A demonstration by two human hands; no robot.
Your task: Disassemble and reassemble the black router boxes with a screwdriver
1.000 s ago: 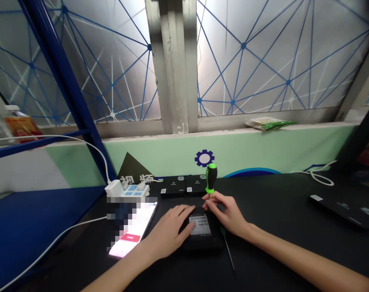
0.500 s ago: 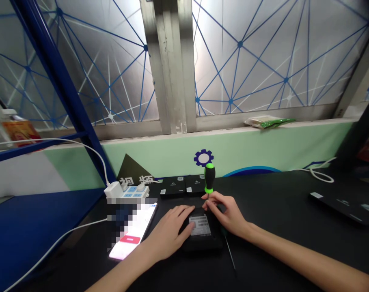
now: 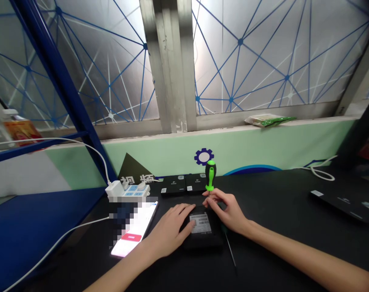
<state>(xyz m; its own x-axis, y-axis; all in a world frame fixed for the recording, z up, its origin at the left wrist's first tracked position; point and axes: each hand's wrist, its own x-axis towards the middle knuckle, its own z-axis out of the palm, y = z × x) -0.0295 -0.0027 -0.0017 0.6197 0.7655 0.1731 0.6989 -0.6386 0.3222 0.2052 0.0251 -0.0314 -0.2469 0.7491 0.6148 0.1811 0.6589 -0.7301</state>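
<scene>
The head view shows both forearms reaching in from the lower corners and meeting at a black device that lies on the black surface with its label side up. The left hand rests palm down over the device's left side, its fingers laid out nearly side by side and the thumb apart on the label. The right hand is bent at the device's far right corner, its fingers pinching the shaft of an upright green-and-black screwdriver just under the handle; the tip is hidden.

The surface runs back to a pale green wall, and a wide stretch of it lies between the right forearm and a black box far to the right. Two more black boxes stand side by side near the wall, just beyond the hands, the right one partly behind the handle. On the left, a lit phone lies near the left forearm, with a power strip behind it. A second screwdriver lies beside the device, partly under the right hand.
</scene>
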